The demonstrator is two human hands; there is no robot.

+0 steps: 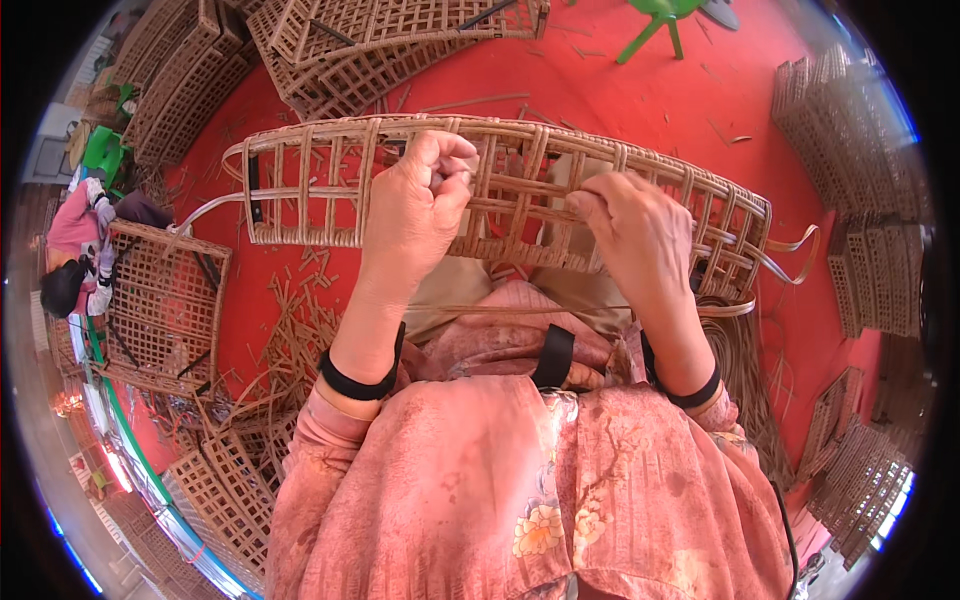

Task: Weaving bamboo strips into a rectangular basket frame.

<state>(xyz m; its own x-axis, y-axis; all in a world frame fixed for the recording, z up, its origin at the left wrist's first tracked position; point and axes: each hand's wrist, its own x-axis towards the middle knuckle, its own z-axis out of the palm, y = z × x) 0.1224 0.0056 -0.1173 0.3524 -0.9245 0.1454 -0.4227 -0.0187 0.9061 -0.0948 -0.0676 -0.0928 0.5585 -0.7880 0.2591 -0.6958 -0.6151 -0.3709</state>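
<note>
A long, slightly curved rattan panel (520,218) of open basket weave lies across my lap, with a thickly wrapped rim along its far side. My left hand (425,195) is closed over the panel left of its middle, fingertips curled together near the far rim; whatever is pinched there is hidden. Right of the middle, my right hand (640,230) bends over the weave with thumb and fingers closed on it. A pale loose strip (215,205) sticks out of the panel's left end, and looped strips (800,255) stick out of its right end.
Stacked woven panels (380,45) stand ahead, with more stacks (850,150) along the right. Cut rattan scraps (300,320) litter the red floor (640,80). A bundle of long strips (735,360) hangs at my right. Far left, another person (80,235) handles a square woven panel (165,310).
</note>
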